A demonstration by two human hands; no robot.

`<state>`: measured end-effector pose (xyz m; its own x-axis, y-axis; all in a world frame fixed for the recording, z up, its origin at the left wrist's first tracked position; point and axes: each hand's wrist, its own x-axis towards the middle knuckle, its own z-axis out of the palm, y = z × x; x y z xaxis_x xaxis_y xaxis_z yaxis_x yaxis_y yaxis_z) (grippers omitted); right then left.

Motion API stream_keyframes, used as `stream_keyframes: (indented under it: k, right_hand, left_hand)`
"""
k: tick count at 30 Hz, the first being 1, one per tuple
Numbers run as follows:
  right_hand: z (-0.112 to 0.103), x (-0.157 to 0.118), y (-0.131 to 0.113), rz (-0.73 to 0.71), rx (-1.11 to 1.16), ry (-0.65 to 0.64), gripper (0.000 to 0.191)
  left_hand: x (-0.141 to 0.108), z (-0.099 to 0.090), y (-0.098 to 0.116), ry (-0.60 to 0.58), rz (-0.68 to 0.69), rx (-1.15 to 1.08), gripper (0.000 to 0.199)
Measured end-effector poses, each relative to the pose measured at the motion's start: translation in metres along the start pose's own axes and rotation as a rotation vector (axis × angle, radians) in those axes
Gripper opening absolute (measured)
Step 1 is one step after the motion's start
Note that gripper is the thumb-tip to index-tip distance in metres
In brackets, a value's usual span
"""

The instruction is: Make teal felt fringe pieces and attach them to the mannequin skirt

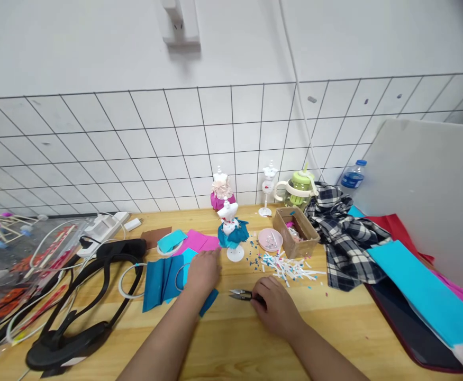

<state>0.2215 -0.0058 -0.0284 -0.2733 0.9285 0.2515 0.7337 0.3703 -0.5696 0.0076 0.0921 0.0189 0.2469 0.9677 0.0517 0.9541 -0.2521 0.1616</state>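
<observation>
My right hand (273, 304) is closed around the black handle of small thread snips (241, 295), whose blades point left just above the wooden table. On the papers left of centre rests my left hand (204, 271), palm down; its fingertips reach the pink paper (195, 242), and whether anything is under them is hidden. Blue crepe paper (160, 283) lies beside that wrist. Between and beyond both hands stands a small white dress form (228, 212) with a ruffled teal skirt (233, 234) on a round white base (235, 254).
Behind are a form in a magenta skirt (222, 198) and a bare one (268, 185). A pink dish (270, 240), cardboard box (294, 233), paper strips (290, 269), green cup (300, 188) and plaid cloth (334, 233) sit right. Black straps (106, 286) and cables lie left.
</observation>
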Motion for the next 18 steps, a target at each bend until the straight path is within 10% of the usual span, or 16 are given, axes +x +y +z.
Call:
stream_keyframes:
  k: [8,18]
  right_hand:
    - [0.001,-0.003,0.006,-0.002,-0.008,0.045,0.022]
    - [0.022,0.007,-0.065,-0.356,-0.131,-0.292,0.045]
  left_hand:
    - [-0.061,-0.008,-0.084,-0.058,-0.014,-0.032,0.038]
    - [-0.055,0.023,-0.094,0.141,0.198,-0.168,0.034]
